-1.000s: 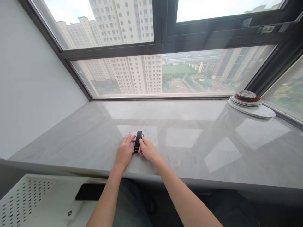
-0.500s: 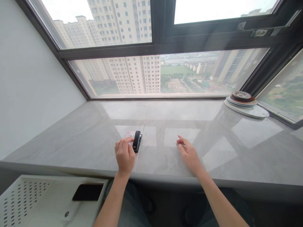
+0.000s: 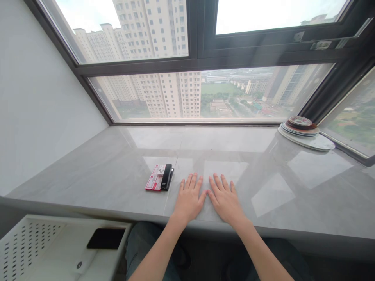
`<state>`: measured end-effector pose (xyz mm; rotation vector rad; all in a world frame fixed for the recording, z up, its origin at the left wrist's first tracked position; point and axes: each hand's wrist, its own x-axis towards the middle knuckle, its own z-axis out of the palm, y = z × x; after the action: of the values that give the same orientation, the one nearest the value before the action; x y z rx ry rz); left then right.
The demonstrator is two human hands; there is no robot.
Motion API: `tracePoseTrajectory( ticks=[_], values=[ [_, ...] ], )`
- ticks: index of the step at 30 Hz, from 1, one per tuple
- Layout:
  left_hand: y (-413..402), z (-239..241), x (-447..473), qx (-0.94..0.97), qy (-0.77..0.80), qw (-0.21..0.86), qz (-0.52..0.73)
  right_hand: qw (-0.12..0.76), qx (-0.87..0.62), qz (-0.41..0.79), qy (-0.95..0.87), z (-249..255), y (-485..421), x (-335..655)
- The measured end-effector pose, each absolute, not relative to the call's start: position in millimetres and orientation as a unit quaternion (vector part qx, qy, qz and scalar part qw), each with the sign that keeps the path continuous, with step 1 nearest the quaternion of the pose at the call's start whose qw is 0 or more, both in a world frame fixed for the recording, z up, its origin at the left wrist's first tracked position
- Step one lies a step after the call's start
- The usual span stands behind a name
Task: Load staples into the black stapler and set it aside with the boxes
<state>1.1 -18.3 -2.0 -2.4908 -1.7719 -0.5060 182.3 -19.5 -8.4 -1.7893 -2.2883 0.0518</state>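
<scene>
My left hand (image 3: 189,197) and my right hand (image 3: 224,197) lie flat side by side on the grey stone sill (image 3: 234,171), palms down, fingers stretched out, thumbs almost touching. Neither holds anything. A little to the left of my left hand lies a black stapler (image 3: 167,176), and right against its left side a small red and white box (image 3: 154,182). Both hands are apart from them.
A stack of plates (image 3: 304,130) sits at the far right corner of the sill by the window. Below the sill at the left stands a white perforated bin (image 3: 38,246) with a black phone (image 3: 106,238) on it.
Both hands left the stapler and box. The right hand went out to the right, then came back; the left moved right. Both now rest flat together beside the stapler.
</scene>
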Motion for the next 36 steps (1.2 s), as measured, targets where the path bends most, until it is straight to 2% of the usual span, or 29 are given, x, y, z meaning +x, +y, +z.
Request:
tracePoseTrajectory(
  ticks=[36],
  values=[
    [-15.9,-2.4,1.4,-0.807,-0.570,0.018,-0.154,0.091,-0.632,0.001,-0.769,-1.2,-28.8,174.4]
  ],
)
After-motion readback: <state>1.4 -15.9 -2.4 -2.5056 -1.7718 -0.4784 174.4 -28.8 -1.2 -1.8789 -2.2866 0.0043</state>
